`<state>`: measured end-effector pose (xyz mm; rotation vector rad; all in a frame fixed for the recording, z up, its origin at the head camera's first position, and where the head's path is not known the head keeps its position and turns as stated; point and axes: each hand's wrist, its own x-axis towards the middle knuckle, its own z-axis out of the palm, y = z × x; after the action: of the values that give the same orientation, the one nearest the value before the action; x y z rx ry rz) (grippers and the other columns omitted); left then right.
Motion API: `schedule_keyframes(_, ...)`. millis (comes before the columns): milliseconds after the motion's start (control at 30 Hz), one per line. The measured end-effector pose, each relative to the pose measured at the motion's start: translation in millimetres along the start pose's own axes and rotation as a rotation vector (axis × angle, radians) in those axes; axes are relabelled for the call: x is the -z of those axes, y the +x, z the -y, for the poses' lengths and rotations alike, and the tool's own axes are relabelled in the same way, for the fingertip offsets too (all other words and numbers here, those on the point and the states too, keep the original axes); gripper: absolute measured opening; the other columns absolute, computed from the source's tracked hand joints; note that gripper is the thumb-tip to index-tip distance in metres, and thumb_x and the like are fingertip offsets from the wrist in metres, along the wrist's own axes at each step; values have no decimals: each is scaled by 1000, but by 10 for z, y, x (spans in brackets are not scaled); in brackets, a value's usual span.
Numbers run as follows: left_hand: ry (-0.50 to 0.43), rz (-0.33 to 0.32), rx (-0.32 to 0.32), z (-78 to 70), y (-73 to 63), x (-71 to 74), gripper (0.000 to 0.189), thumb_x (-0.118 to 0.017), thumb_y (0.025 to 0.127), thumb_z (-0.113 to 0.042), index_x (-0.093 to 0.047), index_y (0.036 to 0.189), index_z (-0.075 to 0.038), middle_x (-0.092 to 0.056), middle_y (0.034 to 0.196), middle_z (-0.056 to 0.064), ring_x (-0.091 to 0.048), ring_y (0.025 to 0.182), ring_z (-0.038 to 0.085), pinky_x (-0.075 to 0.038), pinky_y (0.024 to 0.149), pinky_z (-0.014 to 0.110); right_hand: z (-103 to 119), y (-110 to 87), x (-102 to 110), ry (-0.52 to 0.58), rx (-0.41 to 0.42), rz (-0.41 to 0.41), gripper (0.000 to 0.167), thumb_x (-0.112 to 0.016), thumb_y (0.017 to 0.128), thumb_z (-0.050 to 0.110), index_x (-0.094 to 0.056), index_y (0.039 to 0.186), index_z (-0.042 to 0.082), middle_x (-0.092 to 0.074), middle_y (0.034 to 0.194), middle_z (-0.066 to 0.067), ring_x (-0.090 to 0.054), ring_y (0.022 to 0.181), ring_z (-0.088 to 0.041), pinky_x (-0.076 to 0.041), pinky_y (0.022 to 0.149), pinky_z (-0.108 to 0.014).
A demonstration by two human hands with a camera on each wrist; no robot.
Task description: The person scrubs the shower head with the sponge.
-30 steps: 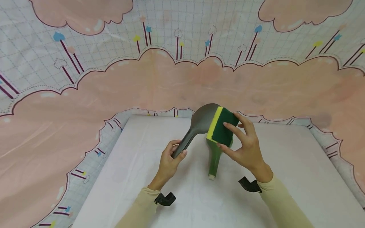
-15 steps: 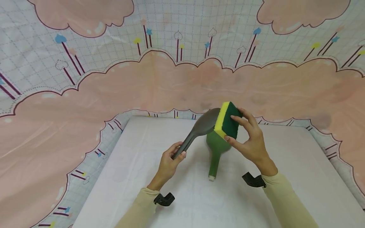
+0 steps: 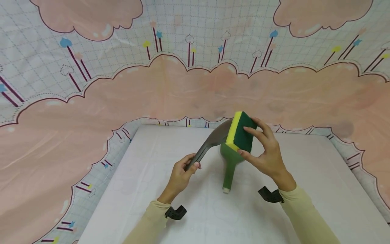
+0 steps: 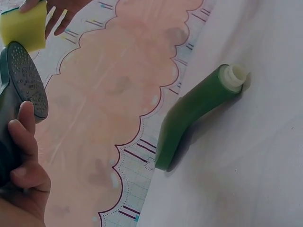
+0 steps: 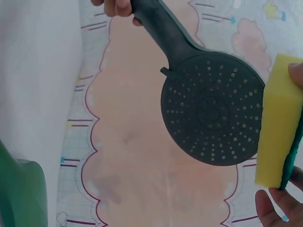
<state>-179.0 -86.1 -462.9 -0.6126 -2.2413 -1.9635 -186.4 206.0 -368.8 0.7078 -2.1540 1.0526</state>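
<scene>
My left hand (image 3: 179, 176) grips the handle of a dark grey hand shower (image 3: 217, 137), tilted in the air above the table. Its round face full of small nozzles shows in the right wrist view (image 5: 213, 109). With thumb and fingers, my right hand (image 3: 272, 157) holds a yellow sponge (image 3: 244, 133) with a dark green scouring side. The sponge's yellow side appears to meet the shower's rim; the head view hides the contact. Beneath them on the table lies a green object (image 3: 230, 166) shaped like a hand shower, with a white threaded end (image 4: 235, 75).
A white-covered table (image 3: 137, 203) spreads under both hands. Behind it hangs a patterned cloth (image 3: 170, 88) with pink cloud shapes, which also runs along the table's sides. Black straps or mounts (image 3: 176, 212) sit at both wrists.
The grey hand shower has turned more edge-on to the head view. My right hand moved the sponge up and right, then slightly back left and down. The green object has stayed put.
</scene>
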Motion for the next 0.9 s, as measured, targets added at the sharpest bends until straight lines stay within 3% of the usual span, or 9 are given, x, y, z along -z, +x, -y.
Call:
schedule_keyframes(233, -192, -38, 57, -6, 9, 54, 39, -63, 92, -5, -56, 127, 12, -68, 92, -4, -56, 77, 5, -46, 69, 18, -28, 13, 32, 17, -22, -10, 70, -83, 65, 5, -61, 131, 9, -42, 153, -13, -45, 135, -34, -38, 100, -8)
schedule_keyframes(333, -222, -26, 74, 7, 10, 74, 41, -62, 93, -6, -55, 128, 14, -68, 91, -9, -54, 76, 5, -46, 68, 18, -46, 27, 43, 34, -24, -13, 68, -83, 66, 6, -61, 131, 9, -42, 151, -14, -47, 133, -35, -40, 100, -8)
schedule_keyframes(533, -238, -4, 62, 37, -6, 101, 40, -59, 94, -4, -54, 127, 17, -70, 90, -8, -57, 73, 4, -47, 69, 18, -102, 66, 71, 79, -38, -25, 64, -81, 72, 10, -60, 132, 8, -44, 151, -11, -50, 127, -21, -41, 96, -13)
schedule_keyframes(700, -244, 34, 7, 60, -15, 121, 35, -56, 95, -6, -57, 121, 17, -71, 88, -6, -55, 68, 5, -45, 68, 21, -157, 82, 87, 146, -68, -48, 62, -75, 72, 1, -59, 132, 5, -45, 150, -13, -49, 125, -6, -42, 94, -17)
schedule_keyframes(900, -262, 51, -32, 66, -27, 141, 33, -54, 95, -5, -58, 119, 17, -72, 87, -4, -55, 67, 5, -43, 64, 20, -210, 69, 81, 237, -117, -45, 62, -71, 73, -9, -57, 133, 0, -44, 150, -16, -49, 127, -5, -43, 94, -12)
